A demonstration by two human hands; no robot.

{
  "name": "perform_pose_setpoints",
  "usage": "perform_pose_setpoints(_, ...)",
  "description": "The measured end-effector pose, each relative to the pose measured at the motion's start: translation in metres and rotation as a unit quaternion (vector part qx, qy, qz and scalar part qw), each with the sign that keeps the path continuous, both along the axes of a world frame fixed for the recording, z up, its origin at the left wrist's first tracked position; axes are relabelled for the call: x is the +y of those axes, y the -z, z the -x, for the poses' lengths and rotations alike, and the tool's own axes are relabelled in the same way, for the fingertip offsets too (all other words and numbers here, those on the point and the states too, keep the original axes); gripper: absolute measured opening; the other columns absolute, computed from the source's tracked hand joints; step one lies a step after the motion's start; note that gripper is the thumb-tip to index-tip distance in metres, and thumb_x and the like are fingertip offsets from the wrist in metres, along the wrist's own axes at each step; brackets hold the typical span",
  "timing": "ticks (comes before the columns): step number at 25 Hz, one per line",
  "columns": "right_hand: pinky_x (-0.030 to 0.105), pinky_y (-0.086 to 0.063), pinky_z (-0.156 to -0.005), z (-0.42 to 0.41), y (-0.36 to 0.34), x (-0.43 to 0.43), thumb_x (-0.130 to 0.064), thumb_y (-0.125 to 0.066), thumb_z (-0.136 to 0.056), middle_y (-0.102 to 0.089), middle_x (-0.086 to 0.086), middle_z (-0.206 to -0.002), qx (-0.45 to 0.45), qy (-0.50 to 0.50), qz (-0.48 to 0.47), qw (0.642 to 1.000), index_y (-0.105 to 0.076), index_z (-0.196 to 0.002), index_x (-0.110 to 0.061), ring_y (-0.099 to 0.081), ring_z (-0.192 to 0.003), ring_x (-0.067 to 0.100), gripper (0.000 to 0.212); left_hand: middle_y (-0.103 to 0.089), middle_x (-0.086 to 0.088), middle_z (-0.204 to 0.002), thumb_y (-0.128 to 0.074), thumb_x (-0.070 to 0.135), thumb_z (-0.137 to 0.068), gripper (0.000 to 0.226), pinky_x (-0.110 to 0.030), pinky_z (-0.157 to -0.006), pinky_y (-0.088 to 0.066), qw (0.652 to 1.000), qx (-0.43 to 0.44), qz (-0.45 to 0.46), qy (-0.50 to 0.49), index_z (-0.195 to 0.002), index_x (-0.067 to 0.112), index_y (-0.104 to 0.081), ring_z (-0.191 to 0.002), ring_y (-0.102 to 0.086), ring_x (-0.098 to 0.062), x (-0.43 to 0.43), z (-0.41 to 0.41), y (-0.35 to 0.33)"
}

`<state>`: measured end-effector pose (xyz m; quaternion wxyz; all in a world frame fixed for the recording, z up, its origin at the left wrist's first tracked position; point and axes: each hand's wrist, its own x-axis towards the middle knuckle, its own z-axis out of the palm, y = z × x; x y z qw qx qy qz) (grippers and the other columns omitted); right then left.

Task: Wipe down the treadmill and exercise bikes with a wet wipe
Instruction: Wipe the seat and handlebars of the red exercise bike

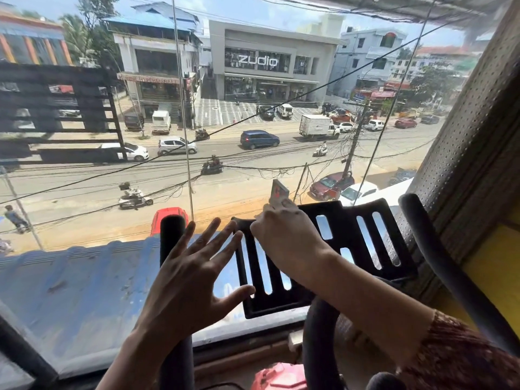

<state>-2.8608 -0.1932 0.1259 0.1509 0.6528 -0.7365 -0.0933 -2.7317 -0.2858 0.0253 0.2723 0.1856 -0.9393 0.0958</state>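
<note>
right hand (pixel 284 232) pinched a small packet (pixel 279 192), likely the wipe, at the slotted bike panel (pixel 365 243) top edge.
panel lay just below the grip, long axis left-right; left hand (pixel 191 280) spread wide, empty.

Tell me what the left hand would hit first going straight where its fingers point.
Probably the slotted panel, whose left edge sits right by the left hand's fingertips. If it passes beside that, the window glass. Depth is unclear.
</note>
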Motion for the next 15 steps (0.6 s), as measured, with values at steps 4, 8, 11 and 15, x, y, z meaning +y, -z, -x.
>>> perform_pose_setpoints(4,0.045,-0.039,-0.095,-0.002,0.019,0.010,0.010,-0.048,-0.083,-0.056,0.006,-0.069,0.063,0.007,-0.067,0.996,-0.058,-0.076,-0.008,-0.056,-0.075,0.026,0.022,-0.041,-0.006,-0.146,-0.035,0.073,-0.085,0.082,-0.047,-0.114,-0.016,1.000,0.000,0.004,-0.001,-0.137,0.011,-0.050,-0.138,-0.035,-0.026,0.000,0.000,0.000)
perform_pose_setpoints(8,0.032,-0.036,-0.064,-0.016,0.016,0.035,0.008,-0.046,-0.085,-0.034,0.001,-0.065,-0.118,-0.034,-0.160,0.980,-0.058,-0.092,-0.008,-0.032,-0.055,0.015,0.021,-0.043,-0.007,-0.145,-0.022,0.072,-0.090,0.083,-0.048,-0.111,-0.019,1.000,0.001,0.007,-0.002,-0.136,0.010,-0.052,-0.136,-0.037,-0.028,-0.001,0.000,-0.001)
perform_pose_setpoints(11,0.030,-0.032,-0.057,-0.014,0.016,0.032,0.008,-0.041,-0.086,-0.034,0.000,-0.072,-0.186,-0.016,-0.181,0.966,-0.041,-0.076,-0.014,-0.035,-0.062,0.015,0.024,-0.042,-0.007,-0.146,-0.023,0.070,-0.091,0.081,-0.048,-0.112,-0.019,1.000,0.007,0.006,0.002,-0.136,0.009,-0.051,-0.136,-0.037,-0.027,0.000,0.000,0.000)
perform_pose_setpoints(15,0.029,-0.047,-0.065,-0.001,0.028,0.027,0.001,-0.052,-0.086,-0.054,0.004,-0.090,-0.332,0.032,-0.125,0.935,-0.062,-0.093,-0.007,-0.055,-0.082,0.020,0.015,-0.042,-0.007,-0.146,-0.039,0.061,-0.086,0.073,-0.045,-0.113,-0.016,1.000,0.007,0.011,0.003,-0.136,0.010,-0.052,-0.136,-0.036,-0.027,-0.001,0.000,0.000)
